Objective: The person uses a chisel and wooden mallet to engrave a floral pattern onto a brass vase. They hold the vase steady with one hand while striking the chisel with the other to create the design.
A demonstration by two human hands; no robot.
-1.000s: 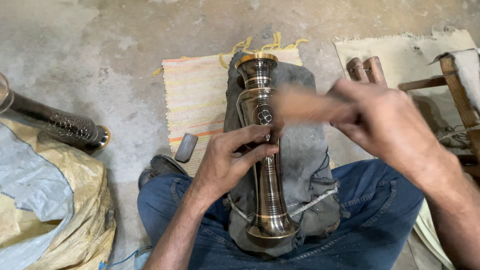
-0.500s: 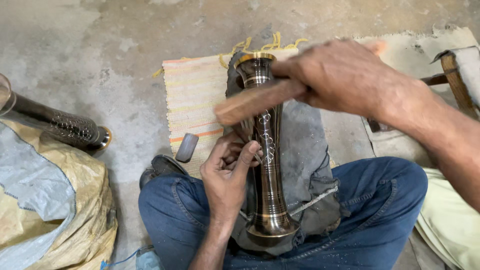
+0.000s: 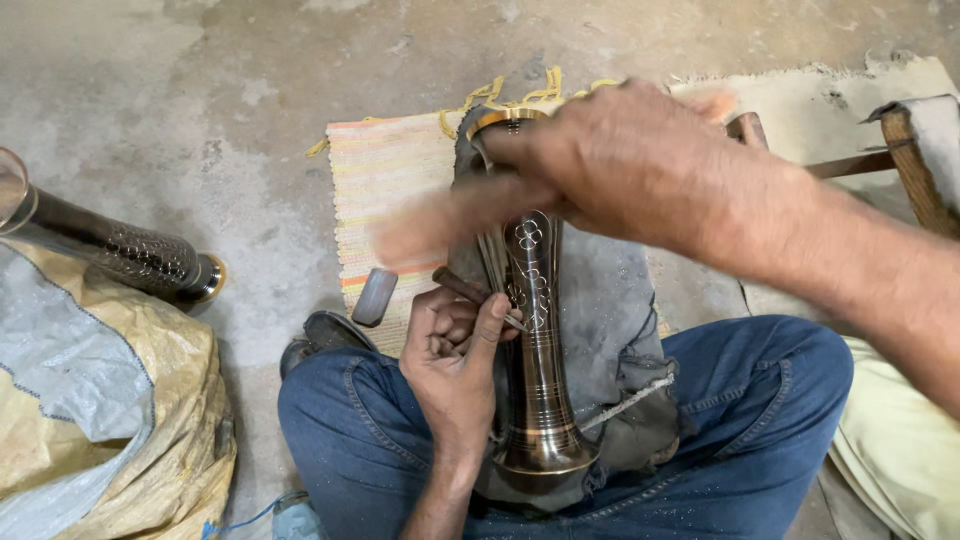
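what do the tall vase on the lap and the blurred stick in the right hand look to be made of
Vase: likely brass with a dark polished finish, judging by its glossy reflections, gold-toned rim and bright engraved flowers. Stick in the right hand: probably wood, pale tan and matte, though motion blur leaves it uncertain.

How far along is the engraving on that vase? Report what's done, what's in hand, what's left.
Done: flower motifs are cut into the upper body of the dark brass vase. In hand: the left hand presses a chisel to the vase's side, while the right hand swings a blurred wooden mallet. Left: the lower body shows only plain bands, so it likely needs motifs too.
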